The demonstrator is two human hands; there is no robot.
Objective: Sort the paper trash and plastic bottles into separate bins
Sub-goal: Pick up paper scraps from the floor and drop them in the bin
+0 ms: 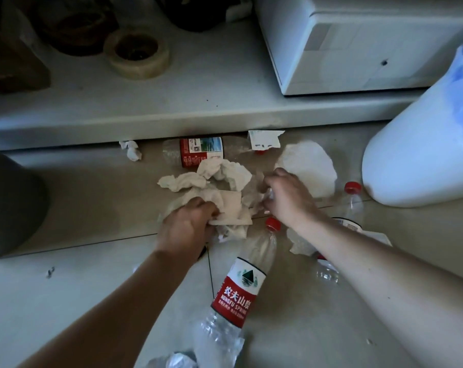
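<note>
Gathering crumpled tissues from the floor
Left hand [188, 224] gripped a tissue wad [225, 205]; right hand [286, 197] pinched another scrap; best bunched tightly, leaving the Nongfu Spring bottle [241, 285] behind

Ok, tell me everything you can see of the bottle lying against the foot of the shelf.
The bottle against the shelf is clear plastic, lying on its side on the floor tiles along the shelf base. A red, white and blue label wraps its middle. Its red cap points right, partly hidden by a torn paper scrap. Crumpled tissue overlaps its near side. Neither hand touches it.
</note>
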